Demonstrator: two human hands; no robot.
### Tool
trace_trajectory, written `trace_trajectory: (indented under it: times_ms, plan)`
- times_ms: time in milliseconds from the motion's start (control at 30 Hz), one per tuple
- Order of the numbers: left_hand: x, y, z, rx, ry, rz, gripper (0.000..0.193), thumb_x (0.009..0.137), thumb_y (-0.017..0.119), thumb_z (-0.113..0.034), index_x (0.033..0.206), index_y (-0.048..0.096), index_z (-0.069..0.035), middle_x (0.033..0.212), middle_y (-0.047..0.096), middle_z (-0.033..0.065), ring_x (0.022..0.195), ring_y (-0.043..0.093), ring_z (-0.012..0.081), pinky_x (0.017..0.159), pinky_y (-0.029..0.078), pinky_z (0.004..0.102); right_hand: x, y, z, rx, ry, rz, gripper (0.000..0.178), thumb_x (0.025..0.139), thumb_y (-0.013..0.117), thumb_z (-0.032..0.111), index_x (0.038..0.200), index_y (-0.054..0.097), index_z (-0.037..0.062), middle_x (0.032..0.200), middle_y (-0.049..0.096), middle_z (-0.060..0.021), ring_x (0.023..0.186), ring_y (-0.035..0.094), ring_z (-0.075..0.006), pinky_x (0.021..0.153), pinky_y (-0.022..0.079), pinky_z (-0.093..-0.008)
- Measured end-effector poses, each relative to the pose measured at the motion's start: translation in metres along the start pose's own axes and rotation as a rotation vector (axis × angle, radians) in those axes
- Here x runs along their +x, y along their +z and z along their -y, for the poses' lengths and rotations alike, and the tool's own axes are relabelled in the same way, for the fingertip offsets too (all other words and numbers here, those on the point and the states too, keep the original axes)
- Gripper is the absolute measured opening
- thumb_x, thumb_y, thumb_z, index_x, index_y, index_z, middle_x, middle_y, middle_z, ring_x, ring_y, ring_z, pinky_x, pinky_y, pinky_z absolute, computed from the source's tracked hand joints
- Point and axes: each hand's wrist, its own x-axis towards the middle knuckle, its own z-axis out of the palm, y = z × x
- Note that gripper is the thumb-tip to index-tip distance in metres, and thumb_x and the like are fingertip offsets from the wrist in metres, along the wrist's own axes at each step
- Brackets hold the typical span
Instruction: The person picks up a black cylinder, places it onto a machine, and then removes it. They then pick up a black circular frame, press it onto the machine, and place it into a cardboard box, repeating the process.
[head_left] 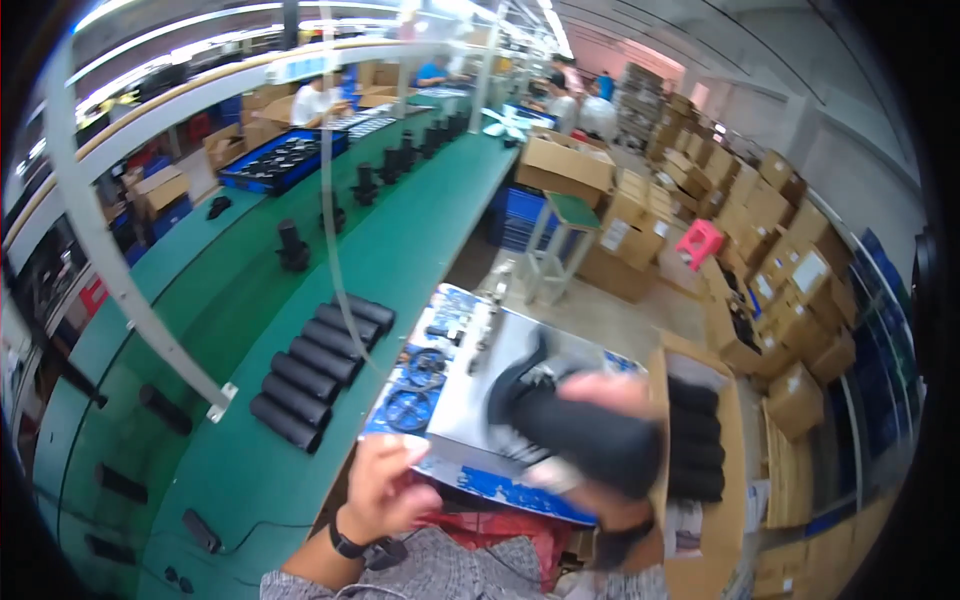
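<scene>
My right hand (612, 393) is wrapped round a thick black cylinder (590, 440), tilted above the metal-topped work surface and blurred by motion. A curved black piece (515, 385) shows at its far left end; I cannot make out whether it is joined on. My left hand (385, 485) hovers by the near left corner of that surface, its fingers bent and thumb apart, with nothing clearly held. Below the cylinder lies the silver plate (465, 405), with a metal fixture (487, 325) along its left side. Black ring-shaped parts (408, 408) rest on the blue surface beside it.
A row of black cylinders (320, 365) lies on the green bench (235, 480) at left. More stand upright along the green belt (225, 290). An open carton (735, 480) at right holds several black cylinders. Beyond are a stool (572, 212), stacked boxes and other people.
</scene>
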Motion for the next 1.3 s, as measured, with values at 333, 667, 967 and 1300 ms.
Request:
trace_trajectory:
  times_ms: [333, 667, 967, 1300]
  plan:
    - [0.020, -0.090, 0.076, 0.460, -0.288, -0.113, 0.075, 0.080, 0.093, -0.018, 0.142, 0.054, -0.002, 0.135, 0.062, 0.0160, 0.124, 0.061, 0.0303, 0.107, 0.048, 0.0431, -0.047, 0.138, 0.034, 0.159, 0.197, 0.023, 0.051, 0.079, 0.089, 0.017, 0.123, 0.070, -0.0004, 0.120, 0.072, -0.0188, 0.105, 0.071, -0.0388, 0.103, 0.050, -0.0483]
    - [0.026, -0.276, 0.401, 1.008, -0.425, -0.100, 0.059, 0.082, 0.086, -0.015, 0.134, 0.061, 0.001, 0.132, 0.063, 0.0237, 0.126, 0.058, 0.0423, 0.110, 0.046, 0.0483, -0.183, 0.060, 0.006, 0.404, 1.053, 0.000, 0.024, 0.090, 0.082, 0.008, 0.112, 0.075, 0.0018, 0.114, 0.075, -0.0121, 0.099, 0.076, -0.0192, 0.086, 0.060, -0.0319]
    - [0.019, -0.240, 0.415, 1.188, -0.533, -0.155, 0.064, 0.098, 0.076, -0.016, 0.154, 0.049, -0.004, 0.152, 0.048, 0.0216, 0.126, 0.055, 0.0431, 0.108, 0.047, 0.0524, -0.268, 0.002, -0.124, -0.016, 1.153, -0.307, 0.014, 0.095, 0.077, 0.012, 0.105, 0.075, 0.0039, 0.096, 0.075, -0.0098, 0.086, 0.072, -0.0205, 0.076, 0.057, -0.0351]
    - [-0.033, -0.033, 0.091, 0.272, -0.391, 0.009, 0.050, 0.099, 0.063, 0.004, 0.148, 0.051, -0.002, 0.146, 0.050, 0.0122, 0.103, 0.060, 0.0179, 0.092, 0.053, 0.0309, -0.275, 0.058, -0.354, -0.559, 1.288, 0.115, 0.036, 0.088, 0.074, 0.009, 0.124, 0.067, 0.0034, 0.117, 0.075, -0.0204, 0.114, 0.071, -0.0398, 0.095, 0.058, -0.0516]
